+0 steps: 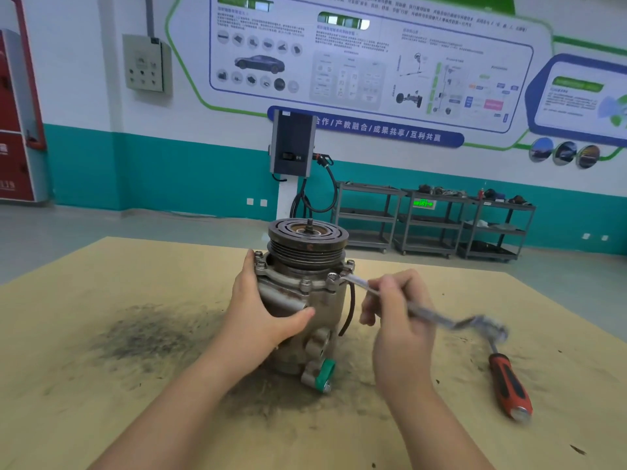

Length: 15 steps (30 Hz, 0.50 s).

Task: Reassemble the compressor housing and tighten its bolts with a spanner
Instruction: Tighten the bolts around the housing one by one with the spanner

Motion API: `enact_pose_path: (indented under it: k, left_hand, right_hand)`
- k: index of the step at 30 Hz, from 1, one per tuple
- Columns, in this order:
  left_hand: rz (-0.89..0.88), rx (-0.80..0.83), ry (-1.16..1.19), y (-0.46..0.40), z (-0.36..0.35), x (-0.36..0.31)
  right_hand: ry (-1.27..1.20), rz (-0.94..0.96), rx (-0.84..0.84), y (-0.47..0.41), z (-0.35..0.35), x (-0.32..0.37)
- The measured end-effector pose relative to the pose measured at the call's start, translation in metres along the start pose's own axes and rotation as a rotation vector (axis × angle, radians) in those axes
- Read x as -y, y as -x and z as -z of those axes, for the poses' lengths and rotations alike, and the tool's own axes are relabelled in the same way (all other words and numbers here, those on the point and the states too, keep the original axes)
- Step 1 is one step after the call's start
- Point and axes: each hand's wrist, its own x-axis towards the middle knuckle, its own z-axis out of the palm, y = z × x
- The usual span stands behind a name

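1. At the far left, the tan board-covered worktable (pixel 101 418) carries a dark smear of metal filings (pixel 149 334), with a wide stretch of bare surface between it and the table's near left edge.
2. The left hand (pixel 261 313) wraps the grey cast-metal compressor housing (pixel 298 300) from its left side: fingers curled round the back, thumb laid across the front of the body, gripping it.
3. The housing stands upright near the middle of the table, its dark grooved pulley (pixel 307 239) on top and a green-capped mounting lug (pixel 324 371) at its foot toward the near edge. Several bolt heads (pixel 305 282) ring the flange below the pulley.
4. The right hand (pixel 397 310) holds a slim silver spanner (pixel 390 296), its fingers bent narrowly round the shank. The spanner's head meets a bolt on the right of the flange; its far end is blurred and reaches out to the right.
5. A red-and-black handled screwdriver (pixel 509 385) lies on the table to the right, near the spanner's blurred end but apart from the hand.
6. Beyond it the table's right edge runs off diagonally, with open floor behind and grey shelving carts (pixel 431 218) against the teal wall.
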Motion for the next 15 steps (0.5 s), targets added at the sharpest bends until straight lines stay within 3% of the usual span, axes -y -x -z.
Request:
enact_pose_path:
  k: [2,4,8,11,15]
  left_hand:
    - [-0.011,-0.022,-0.003,0.001,-0.002,0.000]
    - [-0.014,-0.049,0.003,0.002,-0.006,0.000]
    - [-0.031,-0.191,-0.077,0.006,-0.023,-0.001]
    - [0.003,-0.257,-0.009,0.009,-0.029,-0.003]
    - [0.004,-0.299,-0.016,0.005,-0.020,0.001]
  right_hand:
    - [0.189,0.194,0.092,0.013,-0.010,0.001]
    - [0.225,0.292,0.173,0.019,-0.019,0.002]
    - [0.192,0.366,0.221,0.017,-0.019,0.003]
    - [0.244,0.440,0.228,0.012,-0.010,0.006]
    - [0.123,0.250,0.110,0.004,-0.004,0.016]
